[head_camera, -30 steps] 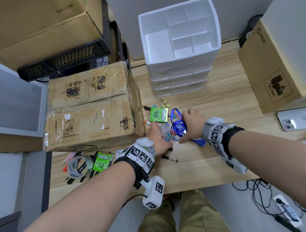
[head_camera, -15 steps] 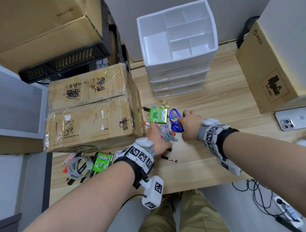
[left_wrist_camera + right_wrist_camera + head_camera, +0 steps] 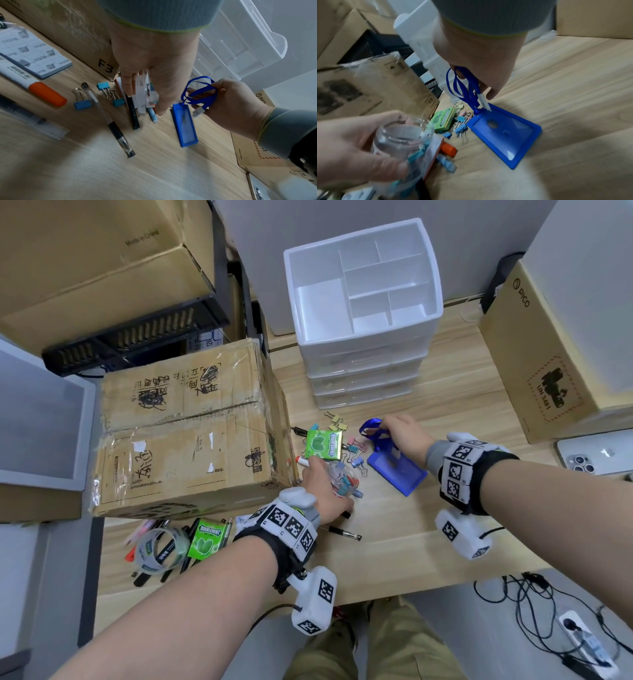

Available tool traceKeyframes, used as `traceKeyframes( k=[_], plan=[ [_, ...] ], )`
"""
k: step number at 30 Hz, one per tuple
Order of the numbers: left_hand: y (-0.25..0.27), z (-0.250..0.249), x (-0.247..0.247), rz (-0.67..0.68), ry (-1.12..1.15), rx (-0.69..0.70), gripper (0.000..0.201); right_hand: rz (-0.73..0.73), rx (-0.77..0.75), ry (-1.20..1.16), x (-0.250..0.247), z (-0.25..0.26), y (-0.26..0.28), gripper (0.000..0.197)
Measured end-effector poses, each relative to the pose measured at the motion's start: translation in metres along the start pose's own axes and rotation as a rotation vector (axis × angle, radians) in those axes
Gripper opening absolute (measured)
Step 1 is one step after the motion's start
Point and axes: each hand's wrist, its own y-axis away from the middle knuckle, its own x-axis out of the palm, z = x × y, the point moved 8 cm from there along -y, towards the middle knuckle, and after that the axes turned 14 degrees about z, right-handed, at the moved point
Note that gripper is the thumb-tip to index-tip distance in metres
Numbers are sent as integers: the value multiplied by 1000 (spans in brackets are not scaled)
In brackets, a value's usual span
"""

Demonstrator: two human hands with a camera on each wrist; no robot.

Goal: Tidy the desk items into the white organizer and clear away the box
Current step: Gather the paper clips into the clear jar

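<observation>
The white organizer (image 3: 363, 285) stands at the back of the desk, its top compartments empty, drawers below. A taped cardboard box (image 3: 185, 422) sits to its left. My left hand (image 3: 329, 484) grips a clear jar (image 3: 402, 142) holding binder clips, by the box's corner. My right hand (image 3: 387, 428) pinches the bunched blue lanyard (image 3: 465, 86) of a blue badge holder (image 3: 397, 470). The holder hangs tilted with its far end on the desk. A green gum pack (image 3: 323, 443) and loose binder clips (image 3: 352, 450) lie between the hands.
Pens (image 3: 342, 532), a tape roll (image 3: 161, 549), a second gum pack (image 3: 207, 542) and a notes pad (image 3: 34, 54) lie near the desk's front left. A phone (image 3: 596, 451) and a Pico carton (image 3: 541, 364) sit at the right. Cables trail on the floor.
My right hand has gathered the lanyard and risen to the right, pulling the badge holder into the open. The left hand stays on the jar.
</observation>
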Motion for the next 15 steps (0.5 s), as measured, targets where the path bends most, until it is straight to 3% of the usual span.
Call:
traceKeyframes(
  k=[2,6,8,11,15],
  plan=[
    [-1,0,0,8,15,1,82,-5,26,-71,-4,3,2,29],
    [0,-2,-2,11,-3,7,81,68,60,-636,6,-5,0,17],
    [2,-3,-3,12,-4,7,82,57,80,-722,6,-11,-2,18],
    [3,-4,-5,3,-19,4,81,-29,142,-614,-6,-21,-1,21],
    [5,-8,-6,-1,-34,21,76,21,180,-385,-11,-31,-2,25]
  ],
)
